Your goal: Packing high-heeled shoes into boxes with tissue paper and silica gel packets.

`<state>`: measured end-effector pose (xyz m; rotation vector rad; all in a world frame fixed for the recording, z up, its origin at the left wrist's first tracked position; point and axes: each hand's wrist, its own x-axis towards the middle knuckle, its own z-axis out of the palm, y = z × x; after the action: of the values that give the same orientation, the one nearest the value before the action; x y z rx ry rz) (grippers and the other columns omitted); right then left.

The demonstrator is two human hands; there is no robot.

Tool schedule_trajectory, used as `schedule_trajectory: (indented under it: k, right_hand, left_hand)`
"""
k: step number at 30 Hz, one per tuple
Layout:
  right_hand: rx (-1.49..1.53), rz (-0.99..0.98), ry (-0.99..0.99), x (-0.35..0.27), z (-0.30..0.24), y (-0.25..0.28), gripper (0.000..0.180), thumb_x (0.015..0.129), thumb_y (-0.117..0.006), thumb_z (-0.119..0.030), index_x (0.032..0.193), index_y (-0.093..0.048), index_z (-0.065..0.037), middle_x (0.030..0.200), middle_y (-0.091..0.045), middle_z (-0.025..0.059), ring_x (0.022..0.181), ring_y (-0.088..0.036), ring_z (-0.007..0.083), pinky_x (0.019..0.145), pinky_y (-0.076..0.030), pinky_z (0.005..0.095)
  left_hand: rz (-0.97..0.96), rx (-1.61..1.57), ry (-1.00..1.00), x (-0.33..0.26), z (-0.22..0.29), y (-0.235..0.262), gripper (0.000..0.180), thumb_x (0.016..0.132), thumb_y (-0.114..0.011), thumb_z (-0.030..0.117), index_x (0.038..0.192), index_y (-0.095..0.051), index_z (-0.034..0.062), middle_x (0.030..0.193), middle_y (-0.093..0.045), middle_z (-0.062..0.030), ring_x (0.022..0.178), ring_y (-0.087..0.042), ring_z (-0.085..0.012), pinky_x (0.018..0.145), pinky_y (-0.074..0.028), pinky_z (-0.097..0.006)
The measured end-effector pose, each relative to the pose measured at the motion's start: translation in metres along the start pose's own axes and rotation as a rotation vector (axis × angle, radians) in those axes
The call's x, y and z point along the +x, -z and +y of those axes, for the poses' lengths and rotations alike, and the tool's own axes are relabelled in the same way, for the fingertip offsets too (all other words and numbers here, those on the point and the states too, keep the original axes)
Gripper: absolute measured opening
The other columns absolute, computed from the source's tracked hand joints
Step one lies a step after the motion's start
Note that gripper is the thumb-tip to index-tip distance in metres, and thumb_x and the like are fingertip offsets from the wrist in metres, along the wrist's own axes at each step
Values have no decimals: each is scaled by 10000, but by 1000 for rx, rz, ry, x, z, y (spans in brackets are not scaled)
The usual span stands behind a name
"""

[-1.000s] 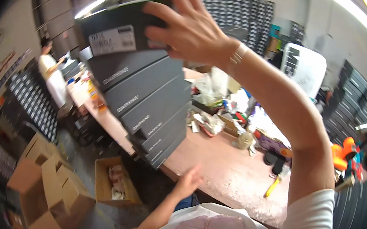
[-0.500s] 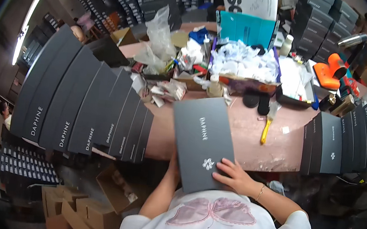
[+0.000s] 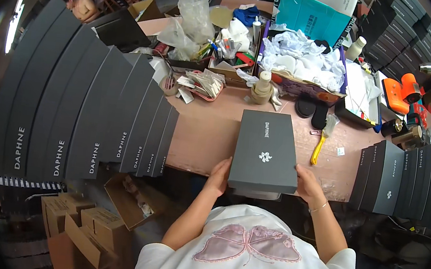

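Observation:
A dark grey shoebox [image 3: 265, 151] with a small white flower emblem on its lid is lying lid up at the near edge of the pinkish worktable [image 3: 199, 138]. Against its left side presses my left hand [image 3: 218, 176], near the front corner. My right hand [image 3: 308, 184] grips the opposite side, so the box is held between both. Its inside is hidden by the lid. Just beyond its right side lies a brush with a yellow handle [image 3: 318, 149].
Tall stacks of similar shoeboxes [image 3: 87, 114] rise on the left, with more boxes [image 3: 407, 177] on the right. A carton of crumpled white paper [image 3: 304, 59], a cream bottle [image 3: 262, 88] and an orange tool [image 3: 398, 94] stand toward the back. Open brown cartons [image 3: 90, 232] sit below left.
The shoebox has gone from tilted up against my body to lying level on the table edge, slightly farther right. My right hand has moved from its lid to its right side.

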<state>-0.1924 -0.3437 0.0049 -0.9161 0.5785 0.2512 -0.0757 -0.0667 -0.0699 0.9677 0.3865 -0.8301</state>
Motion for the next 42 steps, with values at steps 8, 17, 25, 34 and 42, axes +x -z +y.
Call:
schedule_trajectory:
  k: [8, 17, 25, 34, 42]
  right_hand:
    - [-856, -309, 324, 25, 58, -130, 565, 804, -717, -236, 1259, -443, -40, 1112, -543, 175, 978, -567, 244, 820, -475, 356]
    - [-1586, 286, 505, 22, 58, -1, 257, 772, -634, -63, 1008, -539, -96, 1295, -453, 220, 1124, -486, 420, 908, -409, 554]
    - [-1021, -788, 945, 24, 29, -194, 413, 753, -626, -72, 1150, -510, -62, 1318, -434, 249, 1101, -520, 404, 921, -465, 405]
    - [-1186, 109, 368, 75, 30, -34, 563, 745, -637, -103, 1241, -433, 67, 1015, -589, 298, 944, -588, 427, 802, -487, 446]
    - [-641, 145, 27, 126, 54, -26, 721, 816, -602, -210, 1405, -237, -12, 1009, -597, 231, 699, -642, 306, 599, -528, 390]
  left_hand:
    - [-95, 623, -302, -43, 125, 53, 778, 849, -608, 488, 1433, -291, 83, 1387, -407, -166, 1280, -410, -272, 1039, -314, -431]
    - [60, 1478, -809, -55, 93, -8, 361, 813, -666, 137, 1135, -578, -2, 1063, -619, -185, 1021, -584, -321, 897, -453, -377]
    - [-711, 1325, -786, -1, -80, -83, 380, 884, -557, 141, 1231, -501, -4, 1283, -471, -180, 1212, -454, -302, 1017, -370, -376]
    - [-8, 1429, -897, 18, 22, -62, 517, 788, -599, 81, 1284, -461, 27, 1292, -454, -222, 1215, -425, -351, 1023, -341, -432]
    - [-162, 1736, -972, 106, 27, -75, 391, 780, -585, 52, 1171, -589, 76, 1188, -574, -149, 1112, -518, -326, 929, -382, -481]
